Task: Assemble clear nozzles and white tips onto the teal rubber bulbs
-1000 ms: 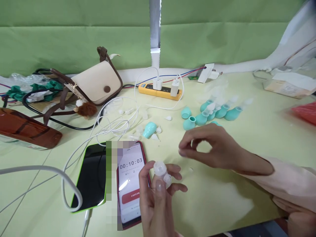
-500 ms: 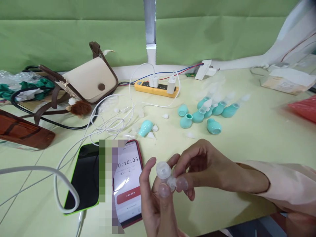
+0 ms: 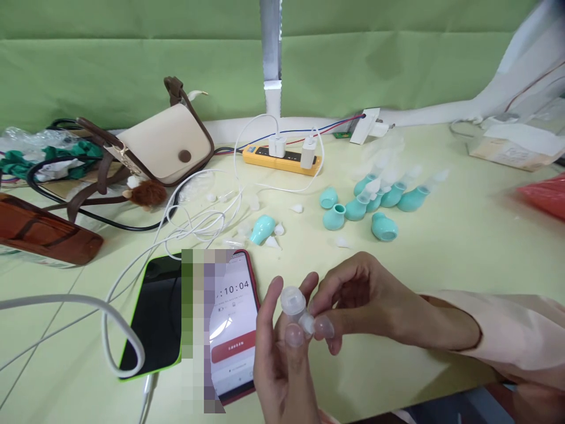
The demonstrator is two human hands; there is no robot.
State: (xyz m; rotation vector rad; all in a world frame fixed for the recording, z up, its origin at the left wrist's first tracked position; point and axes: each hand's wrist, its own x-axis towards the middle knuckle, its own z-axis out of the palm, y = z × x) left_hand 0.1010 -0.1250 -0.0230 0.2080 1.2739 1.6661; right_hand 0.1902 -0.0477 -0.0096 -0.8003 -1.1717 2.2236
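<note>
Near the bottom centre, my left hand (image 3: 286, 353) grips a small translucent plastic piece (image 3: 293, 301) with a round cap-like end pointing up. My right hand (image 3: 357, 300) pinches the lower end of the same piece between thumb and fingers, coming from the right. Beyond my hands, several teal bulbs (image 3: 334, 217) stand or lie, some with clear tips fitted. A single teal bulb (image 3: 263, 229) lies beside small white tips (image 3: 272, 242). Another white tip (image 3: 297, 208) lies farther back.
At left are a black-screened phone (image 3: 156, 318) in a green case, a phone showing a timer (image 3: 233, 347), loose white cable, a cream bag (image 3: 165, 144) and a brown object (image 3: 48, 229). A yellow power strip (image 3: 282, 161) sits at the back; a box (image 3: 507, 147) is at right.
The view has shifted slightly, and the timer reads 10:04 instead of 10:03. Both hands keep hold of the translucent piece, whose lower part has turned a little.
</note>
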